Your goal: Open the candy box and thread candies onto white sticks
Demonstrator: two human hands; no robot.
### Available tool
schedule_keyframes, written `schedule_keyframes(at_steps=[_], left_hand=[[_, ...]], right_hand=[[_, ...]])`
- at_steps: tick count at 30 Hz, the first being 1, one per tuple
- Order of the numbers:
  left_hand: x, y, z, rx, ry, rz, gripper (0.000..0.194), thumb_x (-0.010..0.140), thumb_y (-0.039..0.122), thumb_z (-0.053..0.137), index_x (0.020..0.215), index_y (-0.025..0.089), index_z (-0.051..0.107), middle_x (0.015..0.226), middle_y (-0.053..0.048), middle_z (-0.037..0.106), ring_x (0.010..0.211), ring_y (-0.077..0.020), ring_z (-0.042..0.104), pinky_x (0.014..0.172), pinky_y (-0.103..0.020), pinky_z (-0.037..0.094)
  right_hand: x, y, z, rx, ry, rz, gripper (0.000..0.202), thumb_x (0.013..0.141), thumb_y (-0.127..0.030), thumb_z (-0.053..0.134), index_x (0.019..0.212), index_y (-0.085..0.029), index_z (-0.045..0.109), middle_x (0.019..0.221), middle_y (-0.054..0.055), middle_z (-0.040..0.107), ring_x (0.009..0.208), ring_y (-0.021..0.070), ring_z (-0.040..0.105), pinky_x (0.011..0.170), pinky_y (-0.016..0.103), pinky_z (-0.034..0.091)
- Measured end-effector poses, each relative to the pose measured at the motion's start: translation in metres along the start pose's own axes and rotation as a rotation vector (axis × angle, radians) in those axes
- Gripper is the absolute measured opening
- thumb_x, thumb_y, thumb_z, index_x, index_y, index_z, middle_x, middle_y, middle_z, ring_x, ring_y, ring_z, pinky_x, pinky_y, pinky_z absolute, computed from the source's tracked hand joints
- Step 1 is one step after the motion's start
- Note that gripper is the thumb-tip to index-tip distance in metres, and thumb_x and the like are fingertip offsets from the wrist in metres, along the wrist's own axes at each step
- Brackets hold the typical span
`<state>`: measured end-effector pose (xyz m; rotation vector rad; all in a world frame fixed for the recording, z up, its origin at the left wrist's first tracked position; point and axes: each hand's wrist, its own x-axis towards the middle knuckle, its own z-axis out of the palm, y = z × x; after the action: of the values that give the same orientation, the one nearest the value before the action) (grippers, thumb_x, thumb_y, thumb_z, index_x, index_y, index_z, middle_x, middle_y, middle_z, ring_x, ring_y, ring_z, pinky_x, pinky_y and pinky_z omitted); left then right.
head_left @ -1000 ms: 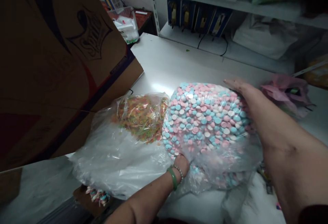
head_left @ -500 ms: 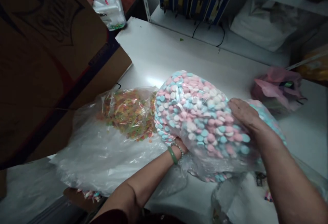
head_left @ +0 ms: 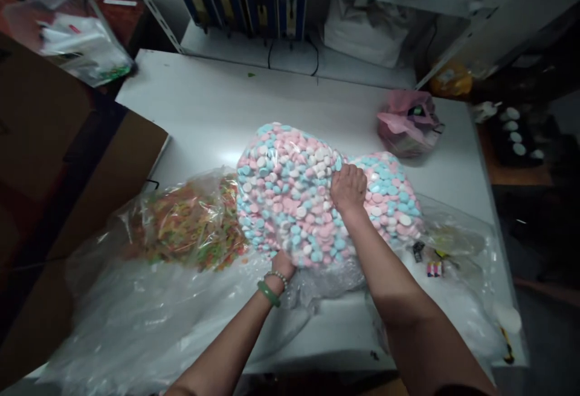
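A large clear bag of pink, blue and white candies (head_left: 290, 197) rests on the white table. Beside it on the right lies a second bag of similar candies (head_left: 392, 194). My right hand (head_left: 348, 188) is closed at the first bag's right side, where the two bags meet. At the first bag's lower left edge is my left hand (head_left: 283, 263), with a green bangle and a beaded bracelet on the wrist; its fingers are hidden under the bag. To the left, a clear bag of orange and green candies (head_left: 194, 221) touches the first bag.
A cardboard box (head_left: 122, 160) stands at the left, near a clear bin (head_left: 86, 52). A pink plastic bag (head_left: 408, 124) sits at the back right of the table (head_left: 190, 88). Blue binders (head_left: 263, 9) and a white sack (head_left: 367, 31) are on the shelf behind.
The view has shifted right. The candy bag lies lower and flatter against the table, and more of the second bag shows. My right hand's fingers have curled in.
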<state>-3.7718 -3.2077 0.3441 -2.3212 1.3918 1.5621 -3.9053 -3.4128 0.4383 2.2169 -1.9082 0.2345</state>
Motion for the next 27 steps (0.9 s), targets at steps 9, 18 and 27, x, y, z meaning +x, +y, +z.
schedule_keyframes(at_steps=[9,18,27], left_hand=[[-0.026,-0.040,0.007,0.049,-0.044,-0.121,0.033,0.088,0.024,0.051,0.115,0.016,0.069,0.118,-0.014,0.070,0.109,-0.0246,0.065,0.086,-0.028,0.050],[-0.029,-0.044,-0.007,0.003,-0.117,-0.088,0.034,0.086,0.030,0.055,0.113,0.013,0.069,0.113,-0.017,0.071,0.105,-0.0263,0.067,0.080,-0.028,0.049],[-0.021,-0.053,-0.008,-0.003,-0.153,-0.004,0.038,0.085,0.034,0.059,0.117,0.014,0.066,0.116,-0.016,0.070,0.103,-0.0244,0.066,0.082,-0.027,0.049]], right_hand=[[0.012,-0.006,0.028,0.075,-0.019,0.039,0.039,0.097,-0.026,0.030,0.123,-0.007,0.052,0.122,0.022,0.053,0.113,0.0302,0.046,0.098,0.047,0.033],[-0.006,0.008,-0.010,0.042,-0.258,-0.130,0.046,0.100,-0.029,0.028,0.135,-0.005,0.046,0.143,0.019,0.046,0.128,0.0259,0.037,0.113,0.038,0.024],[-0.085,0.014,0.012,0.082,-0.321,-0.139,0.060,0.097,-0.038,0.030,0.151,-0.012,0.030,0.160,0.016,0.023,0.147,0.0307,0.018,0.116,0.053,0.017]])
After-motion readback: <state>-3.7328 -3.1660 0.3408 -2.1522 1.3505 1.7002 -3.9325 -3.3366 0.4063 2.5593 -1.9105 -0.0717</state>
